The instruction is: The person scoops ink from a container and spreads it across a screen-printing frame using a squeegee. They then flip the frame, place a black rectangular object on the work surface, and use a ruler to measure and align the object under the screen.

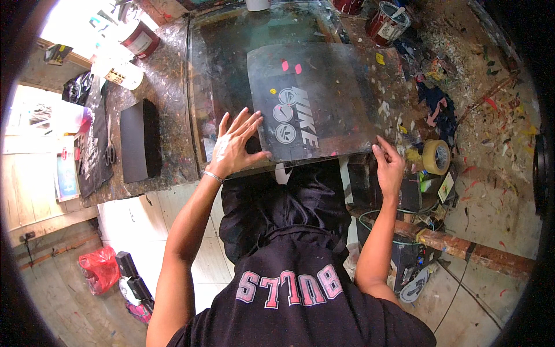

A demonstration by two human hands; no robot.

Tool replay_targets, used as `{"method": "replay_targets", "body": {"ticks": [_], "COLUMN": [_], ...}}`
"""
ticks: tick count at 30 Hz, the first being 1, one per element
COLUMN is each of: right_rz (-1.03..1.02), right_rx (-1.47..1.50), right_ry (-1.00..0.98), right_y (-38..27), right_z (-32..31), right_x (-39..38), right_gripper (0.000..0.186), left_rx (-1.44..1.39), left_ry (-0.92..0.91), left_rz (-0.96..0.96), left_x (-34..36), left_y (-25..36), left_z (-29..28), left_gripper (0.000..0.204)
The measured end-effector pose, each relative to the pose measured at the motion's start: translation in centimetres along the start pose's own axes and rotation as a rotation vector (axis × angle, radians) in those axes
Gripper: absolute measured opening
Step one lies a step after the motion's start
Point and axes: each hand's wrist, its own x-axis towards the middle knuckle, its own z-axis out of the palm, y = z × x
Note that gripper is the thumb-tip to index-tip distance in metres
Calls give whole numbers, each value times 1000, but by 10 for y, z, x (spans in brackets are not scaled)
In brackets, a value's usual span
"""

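Observation:
A clear plastic sheet (342, 110) lies over a dark glass panel (222, 34) set into the paint-stained table. White printed lettering and round emblems (283, 113) run along the sheet's middle, with small pink marks (291, 67) and a yellow dot above them. My left hand (236, 150), a thin bracelet at its wrist, rests flat with spread fingers at the sheet's near left edge. At the near right corner, the thumb and forefinger of my right hand (390, 165) pinch the sheet's edge.
Left of the panel stands a black block-shaped stack (139, 140), with scissors (110, 144) beside it. A tape roll (436, 157) is right of my right hand. Paint cans (387, 24) (140, 39) stand farther back. A red plastic bag (98, 269) is at the lower left.

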Motion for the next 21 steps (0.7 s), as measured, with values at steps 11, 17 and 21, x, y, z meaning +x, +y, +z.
{"method": "replay_targets", "body": {"ticks": [11,17,21], "right_rz": [108,98,44], "right_rx": [-1,5,3], "right_ry": [-34,-28,-18], "right_y": [-3,-3,3], "right_z": [-3,-3,-4], "right_x": [-2,-2,-7], "right_gripper": [37,37,38], "left_rx": [27,22,19], "left_ry": [2,8,8], "left_rz": [-1,-3,-1], "left_x": [0,0,-5], "left_y": [4,3,7], "left_z": [-3,-1,-1], "left_gripper": [92,92,92]}}
